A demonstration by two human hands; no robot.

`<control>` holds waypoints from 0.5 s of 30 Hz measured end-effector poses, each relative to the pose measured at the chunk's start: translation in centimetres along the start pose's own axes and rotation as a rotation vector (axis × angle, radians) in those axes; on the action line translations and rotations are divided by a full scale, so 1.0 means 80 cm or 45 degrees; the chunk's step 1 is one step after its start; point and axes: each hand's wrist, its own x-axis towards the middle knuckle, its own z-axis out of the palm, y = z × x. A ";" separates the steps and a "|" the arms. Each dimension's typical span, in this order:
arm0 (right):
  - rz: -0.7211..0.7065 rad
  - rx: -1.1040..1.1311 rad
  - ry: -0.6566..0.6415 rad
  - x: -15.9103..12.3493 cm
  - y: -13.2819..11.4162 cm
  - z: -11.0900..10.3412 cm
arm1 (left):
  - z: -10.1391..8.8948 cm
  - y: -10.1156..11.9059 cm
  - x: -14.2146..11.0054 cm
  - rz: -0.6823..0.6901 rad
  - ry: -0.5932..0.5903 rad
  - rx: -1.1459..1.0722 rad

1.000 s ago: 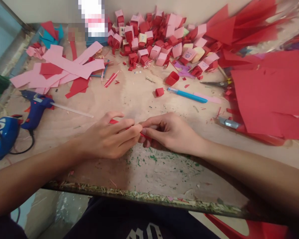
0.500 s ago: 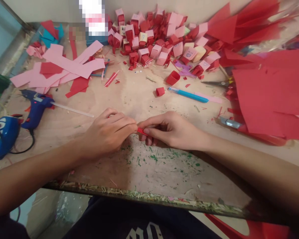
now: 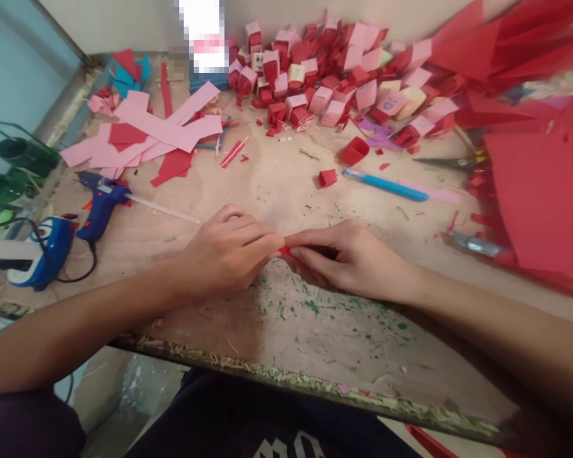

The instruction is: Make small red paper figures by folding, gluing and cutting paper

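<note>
Between my two hands, above the middle of the worktable, is a small piece of red paper [image 3: 286,251], mostly hidden by fingers. My left hand [image 3: 229,248] is closed on its left part, seen from the back, fingers bent. From the other side, my right hand [image 3: 348,257] pinches the paper between thumb and fingers. The fingertips of both hands meet or nearly meet. Beyond them lie a small red paper loop [image 3: 327,178], a larger red paper loop [image 3: 354,151] and a blue pen-like tool [image 3: 386,186].
At left lie a blue glue gun [image 3: 100,200] with a glue stick and pink paper strips [image 3: 157,130]. Many pink and red paper boxes [image 3: 322,102] pile up at the back. Scissors [image 3: 451,163], a cutter [image 3: 477,243] and red sheets [image 3: 544,191] are at right.
The view has shifted, so the table's things sit further right. My fingertips are closer together, and less of the red paper shows between them.
</note>
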 end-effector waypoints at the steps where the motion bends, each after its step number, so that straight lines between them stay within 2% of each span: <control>1: -0.008 -0.005 0.004 0.000 0.000 0.001 | 0.000 0.000 0.000 -0.002 -0.012 0.023; 6: -0.109 -0.150 0.072 -0.003 0.002 0.003 | 0.000 -0.003 -0.003 0.031 -0.025 0.079; 15: -0.176 -0.478 0.233 -0.009 0.001 0.010 | 0.000 -0.005 -0.003 -0.081 -0.010 -0.008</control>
